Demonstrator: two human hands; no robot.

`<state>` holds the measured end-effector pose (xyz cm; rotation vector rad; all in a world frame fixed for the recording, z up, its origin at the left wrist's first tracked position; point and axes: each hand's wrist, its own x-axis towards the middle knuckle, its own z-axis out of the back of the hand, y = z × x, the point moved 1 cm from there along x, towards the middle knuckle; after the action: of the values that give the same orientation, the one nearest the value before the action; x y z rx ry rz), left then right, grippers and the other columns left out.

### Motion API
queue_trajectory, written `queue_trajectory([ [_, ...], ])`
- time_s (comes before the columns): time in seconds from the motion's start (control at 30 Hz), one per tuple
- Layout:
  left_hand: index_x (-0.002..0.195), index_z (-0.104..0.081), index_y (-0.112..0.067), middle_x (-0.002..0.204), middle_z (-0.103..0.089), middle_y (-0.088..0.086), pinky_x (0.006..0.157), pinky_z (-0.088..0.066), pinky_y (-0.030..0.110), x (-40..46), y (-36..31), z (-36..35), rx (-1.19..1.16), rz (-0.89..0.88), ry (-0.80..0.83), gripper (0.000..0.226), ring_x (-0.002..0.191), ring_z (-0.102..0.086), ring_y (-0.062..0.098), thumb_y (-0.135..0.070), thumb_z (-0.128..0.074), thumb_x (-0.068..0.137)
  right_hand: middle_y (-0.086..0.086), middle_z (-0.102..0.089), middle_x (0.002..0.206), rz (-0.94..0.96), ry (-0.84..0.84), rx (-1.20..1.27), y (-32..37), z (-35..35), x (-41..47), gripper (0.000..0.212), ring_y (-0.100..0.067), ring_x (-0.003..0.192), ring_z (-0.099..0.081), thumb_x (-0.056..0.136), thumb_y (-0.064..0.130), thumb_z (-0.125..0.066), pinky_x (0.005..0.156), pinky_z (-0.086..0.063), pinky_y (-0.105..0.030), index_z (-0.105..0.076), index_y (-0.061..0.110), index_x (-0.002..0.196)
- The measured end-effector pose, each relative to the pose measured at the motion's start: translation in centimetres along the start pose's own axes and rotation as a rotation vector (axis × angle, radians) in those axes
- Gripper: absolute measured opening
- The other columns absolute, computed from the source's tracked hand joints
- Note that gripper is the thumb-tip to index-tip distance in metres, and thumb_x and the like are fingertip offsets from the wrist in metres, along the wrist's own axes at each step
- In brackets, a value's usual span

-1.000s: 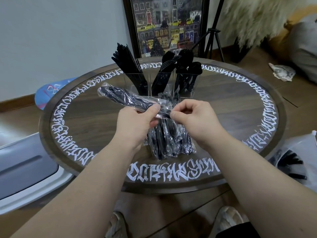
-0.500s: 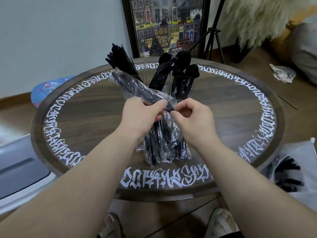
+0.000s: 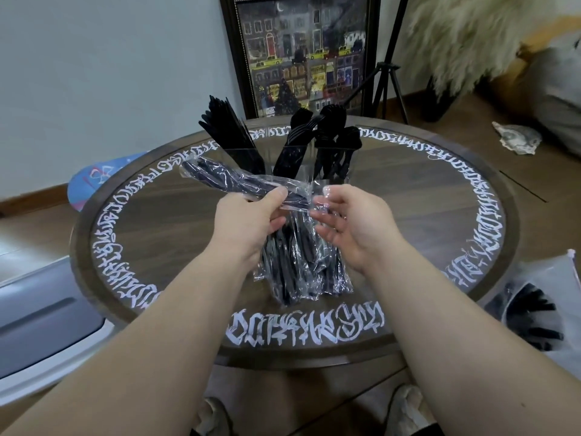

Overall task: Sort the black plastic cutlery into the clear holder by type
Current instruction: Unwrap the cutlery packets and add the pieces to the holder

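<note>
Both forearms reach in from the bottom corners and meet over the middle of the round wooden table (image 3: 408,196). The left hand (image 3: 248,221) is curled round a wrapped cutlery packet (image 3: 239,180), thumb on top and fingers beneath — it grips the packet near its right end, and the packet slants up and away to the left, clear of the table. The right hand (image 3: 352,221) lies just beside it, palm turned up and inward, fingers spread and only loosely bent; its fingertips (image 3: 328,191) touch the loose clear film at the packet's end, but whether they pinch that film cannot be told through the glare.

Under the two hands lies a pile of wrapped cutlery (image 3: 301,272), dark pieces in crinkled clear sleeves, running toward the person's edge of the table. The hands cover its far end.

Behind the hands stands the clear holder (image 3: 301,158), on the table's far half. Its left compartment holds a fan of black knives (image 3: 226,127), the middle one black forks (image 3: 298,133), the right one black spoons (image 3: 339,127) — all upright or leaning.

White lettering (image 3: 305,328) rings the tabletop. A framed street picture (image 3: 301,55) leans on the wall behind, with a tripod (image 3: 390,73) beside it. A clear bag with more black cutlery (image 3: 534,316) lies low at the right, off the table.
</note>
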<state>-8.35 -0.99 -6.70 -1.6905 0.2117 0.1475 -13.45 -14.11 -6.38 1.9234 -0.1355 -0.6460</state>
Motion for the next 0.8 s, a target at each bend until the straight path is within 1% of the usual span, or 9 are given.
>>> queue_trajectory([
  [0.07,0.076,-0.065,-0.01,0.088,-0.073,0.013,0.063,-0.055,0.027,-0.3,0.3,0.2,0.014,0.01,0.014,0.01,0.085,-0.069,0.026,-0.011,-0.073,0.082,-0.002,-0.065,0.089,0.075,-0.008,-0.171,-0.1,-0.5,-0.1,0.011,-0.017,0.076,-0.061,0.085,0.018,-0.065,0.065,-0.049,-0.032,-0.064,0.013,0.095],
  [0.13,0.075,-0.065,-0.011,0.078,-0.073,0.007,0.065,-0.055,0.029,-0.7,0.2,0.2,0.009,0.016,0.043,0.01,0.08,-0.069,0.023,-0.01,-0.072,0.083,-0.004,-0.064,0.085,0.139,-0.038,-0.262,-0.3,-0.9,-0.1,0.008,-0.018,0.072,-0.061,0.085,0.012,-0.066,0.067,-0.052,-0.034,-0.064,0.011,0.093],
  [0.23,0.076,-0.063,-0.01,0.071,-0.072,0.002,0.063,-0.055,0.025,-1.2,-0.3,0.2,-0.063,0.038,0.064,0.01,0.07,-0.068,0.015,-0.01,-0.069,0.085,-0.007,-0.065,0.074,0.097,-0.075,-0.186,-0.2,-0.7,-0.2,0.011,-0.016,0.061,-0.063,0.087,-0.001,-0.057,0.064,-0.053,-0.032,-0.061,0.01,0.085],
  [0.33,0.082,-0.063,-0.009,0.079,-0.072,0.006,0.061,-0.055,0.023,-1.3,-0.4,1.0,-0.172,0.076,0.054,0.006,0.071,-0.068,0.014,-0.01,-0.067,0.086,-0.006,-0.062,0.074,0.114,-0.138,-0.113,0.0,0.0,-0.4,0.018,-0.015,0.059,-0.058,0.086,-0.005,-0.055,0.054,-0.048,-0.025,-0.057,0.013,0.082],
  [0.4,0.087,-0.062,-0.006,0.086,-0.071,0.009,0.058,-0.054,0.023,-1.0,-0.3,1.6,-0.214,0.101,0.043,0.008,0.072,-0.068,0.015,-0.01,-0.068,0.085,0.0,-0.059,0.073,0.262,-0.179,-0.295,-0.1,0.1,-0.4,0.022,-0.014,0.06,-0.052,0.081,-0.004,-0.057,0.053,-0.043,-0.025,-0.058,0.017,0.075],
  [0.5,0.088,-0.063,-0.006,0.081,-0.071,0.007,0.058,-0.053,0.023,-0.3,-0.4,2.5,-0.223,0.098,0.041,0.009,0.07,-0.067,0.014,-0.011,-0.069,0.084,0.006,-0.061,0.069,0.401,-0.097,-0.504,0.0,-0.7,-0.7,0.02,-0.008,0.06,-0.051,0.08,0.004,-0.066,0.055,-0.044,-0.024,-0.065,0.023,0.072],
  [0.6,0.085,-0.064,-0.009,0.077,-0.072,0.003,0.059,-0.053,0.023,0.1,-0.5,3.1,-0.204,0.113,0.063,0.006,0.07,-0.067,0.013,-0.012,-0.069,0.085,0.0,-0.069,0.075,0.433,-0.025,-0.569,-0.2,-1.7,-0.7,0.019,-0.006,0.066,-0.056,0.081,0.011,-0.069,0.065,-0.05,-0.023,-0.07,0.028,0.071],
  [0.7,0.083,-0.064,-0.01,0.072,-0.072,0.0,0.059,-0.053,0.023,0.4,-0.1,3.4,-0.207,0.122,0.084,0.005,0.066,-0.067,0.011,-0.011,-0.069,0.085,0.005,-0.069,0.071,0.417,0.004,-0.587,-0.9,-2.5,-0.2,0.018,-0.001,0.063,-0.055,0.082,0.013,-0.068,0.063,-0.047,-0.018,-0.071,0.027,0.072],
  [0.8,0.085,-0.064,-0.008,0.071,-0.072,0.0,0.06,-0.054,0.023,0.7,0.3,3.5,-0.2,0.138,0.098,0.005,0.066,-0.067,0.011,-0.01,-0.069,0.085,0.011,-0.063,0.059,0.36,0.024,-0.55,-1.3,-2.8,0.7,0.019,-0.003,0.057,-0.051,0.084,0.016,-0.068,0.063,-0.043,-0.025,-0.072,0.025,0.068],
])
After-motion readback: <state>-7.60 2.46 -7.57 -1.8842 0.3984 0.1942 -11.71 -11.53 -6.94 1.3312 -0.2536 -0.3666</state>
